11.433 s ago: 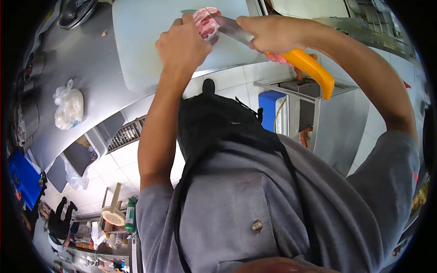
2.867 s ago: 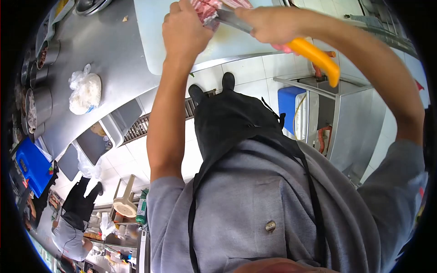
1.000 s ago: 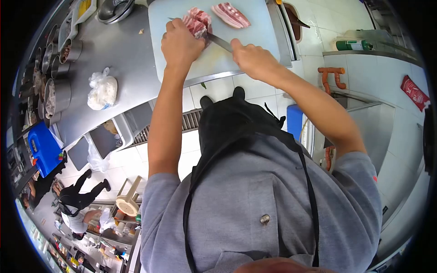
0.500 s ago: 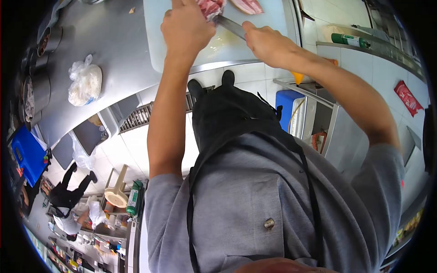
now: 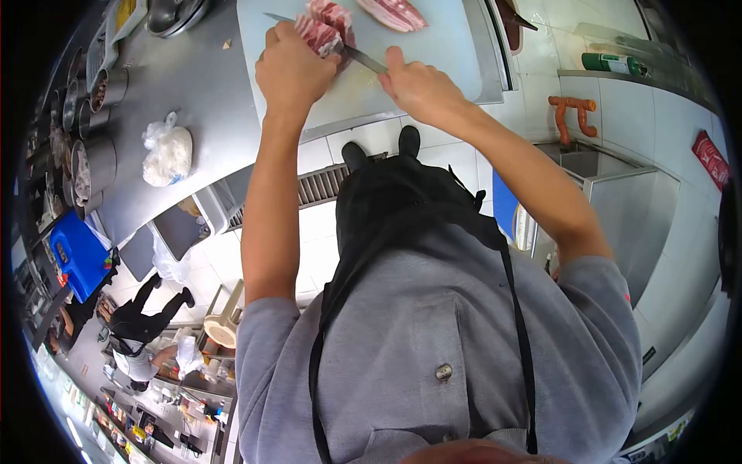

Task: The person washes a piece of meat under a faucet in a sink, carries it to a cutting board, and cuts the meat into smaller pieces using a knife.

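Note:
My right hand (image 5: 421, 89) is closed round the handle of a knife (image 5: 365, 59). The blade runs left across the cutting board (image 5: 440, 58), passing at the meat, and its tip shows beyond my left hand. My left hand (image 5: 292, 71) presses on a piece of raw, streaky meat (image 5: 315, 35), fingers curled against it and partly hidden. Another cut portion (image 5: 337, 15) leans right behind that piece. Farther right on the board lies a separate strip of fatty meat (image 5: 394, 11), touched by neither hand.
On the steel counter (image 5: 209, 85) sit a tied plastic bag of white food (image 5: 168, 155), metal bowls (image 5: 174, 15) and several steel pots (image 5: 94, 166). A sink unit (image 5: 630, 213) with orange pipe (image 5: 572, 108) stands right. Another person (image 5: 139, 332) works at lower left.
The view has shifted, so more of the board and meat shows. The knife tip is now visible left of the meat. Both hands keep their holds.

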`<control>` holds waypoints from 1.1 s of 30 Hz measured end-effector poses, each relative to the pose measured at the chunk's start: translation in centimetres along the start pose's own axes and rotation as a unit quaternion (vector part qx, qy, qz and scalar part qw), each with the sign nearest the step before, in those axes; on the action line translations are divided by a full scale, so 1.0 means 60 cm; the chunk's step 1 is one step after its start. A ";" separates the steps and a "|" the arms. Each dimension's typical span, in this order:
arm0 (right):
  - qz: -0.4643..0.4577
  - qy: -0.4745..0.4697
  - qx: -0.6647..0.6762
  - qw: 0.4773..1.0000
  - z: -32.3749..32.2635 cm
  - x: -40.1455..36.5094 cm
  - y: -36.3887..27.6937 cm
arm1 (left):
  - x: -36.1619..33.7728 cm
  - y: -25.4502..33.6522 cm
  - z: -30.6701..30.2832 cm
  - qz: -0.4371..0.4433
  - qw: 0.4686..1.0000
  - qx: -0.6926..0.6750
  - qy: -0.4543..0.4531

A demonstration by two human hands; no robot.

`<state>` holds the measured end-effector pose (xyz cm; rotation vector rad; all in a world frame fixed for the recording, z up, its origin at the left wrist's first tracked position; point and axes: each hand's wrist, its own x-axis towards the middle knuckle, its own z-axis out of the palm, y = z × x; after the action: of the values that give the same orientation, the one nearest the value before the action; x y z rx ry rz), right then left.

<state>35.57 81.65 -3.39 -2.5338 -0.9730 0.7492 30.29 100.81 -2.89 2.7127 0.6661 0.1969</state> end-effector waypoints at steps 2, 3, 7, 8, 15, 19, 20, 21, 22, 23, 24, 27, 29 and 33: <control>0.022 -0.012 0.014 1.000 -0.021 -0.036 0.007 | -0.002 -0.001 0.003 -0.012 1.000 0.020 -0.001; 0.016 -0.050 0.007 0.999 -0.033 -0.062 0.026 | -0.001 0.000 0.003 -0.010 1.000 0.016 -0.001; 0.050 -0.128 0.087 0.987 -0.089 -0.141 0.055 | -0.002 -0.004 0.003 -0.006 1.000 0.004 -0.004; 0.051 -0.133 0.081 0.986 -0.092 -0.148 0.057 | -0.002 -0.004 0.003 -0.002 1.000 0.004 -0.002; 0.046 -0.053 -0.154 0.986 -0.071 -0.153 0.033 | -0.002 0.002 -0.003 -0.014 1.000 -0.005 -0.006; 0.027 -0.051 -0.146 0.988 -0.066 -0.123 0.025 | 0.001 -0.002 -0.003 -0.015 1.000 -0.014 -0.020; 0.029 -0.054 -0.148 0.987 -0.061 -0.113 0.026 | 0.003 -0.003 0.000 -0.010 1.000 -0.011 -0.018; 0.020 -0.050 -0.132 0.990 -0.051 -0.099 0.025 | 0.003 0.002 -0.003 -0.012 1.000 -0.012 -0.019; 0.010 -0.047 -0.116 0.992 -0.040 -0.084 0.024 | -0.001 0.012 -0.009 -0.008 0.998 -0.064 0.014; 0.006 -0.051 -0.113 0.992 -0.028 -0.066 0.024 | -0.004 0.016 -0.011 -0.005 0.992 -0.113 0.047; -0.008 -0.033 -0.108 0.994 -0.015 -0.047 0.023 | -0.005 0.013 -0.009 -0.009 0.993 -0.107 0.045; -0.038 0.012 -0.077 0.996 0.026 0.024 0.019 | -0.003 0.010 -0.004 0.018 0.993 -0.091 0.066; -0.057 0.044 -0.047 0.996 0.050 0.055 0.006 | -0.007 0.013 -0.011 0.001 0.996 -0.078 0.035; -0.053 0.064 -0.021 0.996 0.068 0.093 0.007 | -0.007 -0.003 0.000 0.012 1.000 0.010 0.009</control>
<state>36.97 85.64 -8.86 -2.5073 -1.0789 0.5338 29.86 100.78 -2.97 2.7415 0.6447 0.2232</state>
